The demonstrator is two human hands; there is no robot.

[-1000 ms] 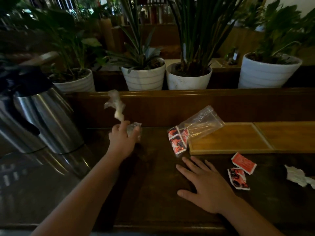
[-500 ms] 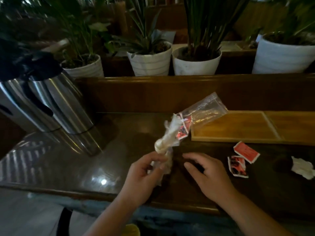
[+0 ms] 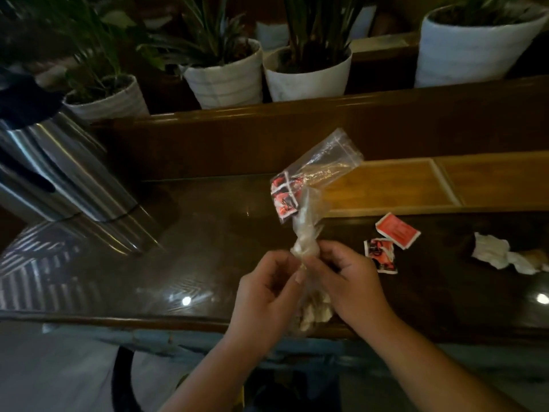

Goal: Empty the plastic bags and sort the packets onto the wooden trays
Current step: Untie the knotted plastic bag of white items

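We see a dark, glossy wooden tabletop (image 3: 208, 263) that mirrors small ceiling lights, backed by a raised wooden ledge (image 3: 297, 114) carrying a row of white plant pots (image 3: 225, 81). We take the left wooden tray (image 3: 386, 185) as our landmark; a second wooden tray (image 3: 499, 176) lies touching its right side. Far to the left of the tray stand steel thermos jugs (image 3: 59, 173).

On the tray's left edge leans an open clear plastic bag (image 3: 320, 165) with red-and-white packets (image 3: 283, 194) gathered at its lower end, just off the tray. In front of the tray, on the tabletop, a red packet (image 3: 396, 230) lies beside a red-and-black packet (image 3: 381, 255); to their right sits a crumpled white tissue (image 3: 499, 254).

Nearer us than the tray, both hands meet over the tabletop's front edge on a knotted plastic bag (image 3: 309, 227). The left hand (image 3: 264, 295) has its grip clenched round the bag's neck, thumb and fingers pinching just under the knot. The right hand (image 3: 347, 281) likewise grasps the neck from the other side, fingers curled. The twisted top stands up above the hands, and pale contents (image 3: 315, 313) hang in the bag below them; what they are we cannot tell.
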